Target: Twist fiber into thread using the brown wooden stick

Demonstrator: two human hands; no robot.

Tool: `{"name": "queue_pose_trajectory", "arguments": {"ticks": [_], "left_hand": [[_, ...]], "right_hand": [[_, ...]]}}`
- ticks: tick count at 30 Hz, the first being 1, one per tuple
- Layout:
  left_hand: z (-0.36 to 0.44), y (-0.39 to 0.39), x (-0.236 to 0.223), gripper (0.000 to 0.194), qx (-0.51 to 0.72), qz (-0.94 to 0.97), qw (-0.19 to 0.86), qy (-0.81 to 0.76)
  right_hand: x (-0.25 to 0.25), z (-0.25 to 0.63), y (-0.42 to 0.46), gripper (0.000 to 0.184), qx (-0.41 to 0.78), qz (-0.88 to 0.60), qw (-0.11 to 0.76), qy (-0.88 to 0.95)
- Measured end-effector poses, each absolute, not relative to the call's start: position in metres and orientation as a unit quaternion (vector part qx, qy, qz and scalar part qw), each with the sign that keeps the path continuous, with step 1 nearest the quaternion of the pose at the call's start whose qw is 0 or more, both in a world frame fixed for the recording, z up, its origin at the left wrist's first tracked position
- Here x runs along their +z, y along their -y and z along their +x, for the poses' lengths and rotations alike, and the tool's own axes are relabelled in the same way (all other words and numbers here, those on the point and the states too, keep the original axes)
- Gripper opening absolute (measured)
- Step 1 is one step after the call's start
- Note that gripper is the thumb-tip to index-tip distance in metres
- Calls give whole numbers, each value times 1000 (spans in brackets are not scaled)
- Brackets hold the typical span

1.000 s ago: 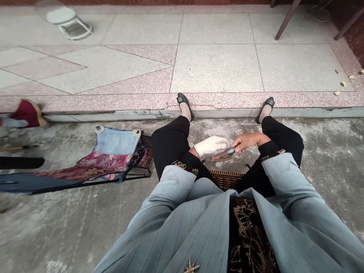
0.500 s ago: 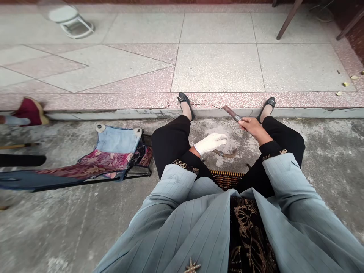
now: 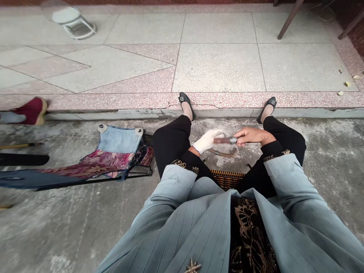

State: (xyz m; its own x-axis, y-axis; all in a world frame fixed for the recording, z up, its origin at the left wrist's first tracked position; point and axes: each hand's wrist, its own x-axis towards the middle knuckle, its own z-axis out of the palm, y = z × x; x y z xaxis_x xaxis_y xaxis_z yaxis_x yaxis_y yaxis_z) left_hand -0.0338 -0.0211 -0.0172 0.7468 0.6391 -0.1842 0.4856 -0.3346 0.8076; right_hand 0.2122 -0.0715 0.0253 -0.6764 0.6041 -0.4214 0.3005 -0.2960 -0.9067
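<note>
My right hand point(image 3: 251, 135), bare, is closed on one end of a short brown stick-like piece point(image 3: 223, 140) with silvery wire wound round it near my fingers. The piece lies almost level and is blurred by motion. Its far end overlaps my left hand point(image 3: 207, 141), which wears a white knitted glove. The gloved fingers stretch out loosely beside the stick, without a clear grip on it. On the concrete just below the hands lies a curved brown piece point(image 3: 224, 153), like a bent stick. Whether it continues under the glove is hidden.
A woven wicker edge point(image 3: 227, 179) shows between my legs. To the left stands a folding fabric chair point(image 3: 109, 159), with another person's red shoe point(image 3: 32, 110) beyond it. A raised tiled step point(image 3: 218, 68) runs across the front. A white stool point(image 3: 74, 21) stands on it.
My right hand has turned the wire-wound stick from pointing up and forward to nearly level, bringing its far end over to the gloved left hand. The left hand has shifted slightly left.
</note>
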Motion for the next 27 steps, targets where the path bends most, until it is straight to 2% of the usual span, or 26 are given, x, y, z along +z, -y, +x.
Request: {"name": "queue_pose_trajectory", "arguments": {"ticks": [2, 4, 7, 9, 16, 23, 25, 27], "left_hand": [[-31, 22, -19, 41, 86, 805, 468, -355], [-29, 23, -20, 40, 76, 805, 478, -344], [-26, 26, -19, 39, 54, 814, 486, -313], [-25, 28, -18, 39, 40, 825, 478, -297], [-25, 31, -12, 36, 33, 838, 455, -300], [-25, 33, -15, 33, 41, 860, 414, -296], [-27, 32, -15, 34, 47, 866, 402, -293], [-29, 30, -16, 35, 59, 866, 397, -298]], "right_hand": [[28, 214, 71, 37, 674, -445, 229, 543], [26, 213, 71, 37, 646, -495, 314, 489], [18, 210, 69, 38, 629, -524, 391, 421], [11, 210, 67, 37, 613, -541, 401, 413], [-8, 215, 56, 19, 511, -660, 277, 475], [2, 207, 59, 22, 303, -692, 37, 654], [5, 205, 61, 21, 327, -662, -14, 674], [7, 205, 62, 20, 432, -590, -61, 679]]}}
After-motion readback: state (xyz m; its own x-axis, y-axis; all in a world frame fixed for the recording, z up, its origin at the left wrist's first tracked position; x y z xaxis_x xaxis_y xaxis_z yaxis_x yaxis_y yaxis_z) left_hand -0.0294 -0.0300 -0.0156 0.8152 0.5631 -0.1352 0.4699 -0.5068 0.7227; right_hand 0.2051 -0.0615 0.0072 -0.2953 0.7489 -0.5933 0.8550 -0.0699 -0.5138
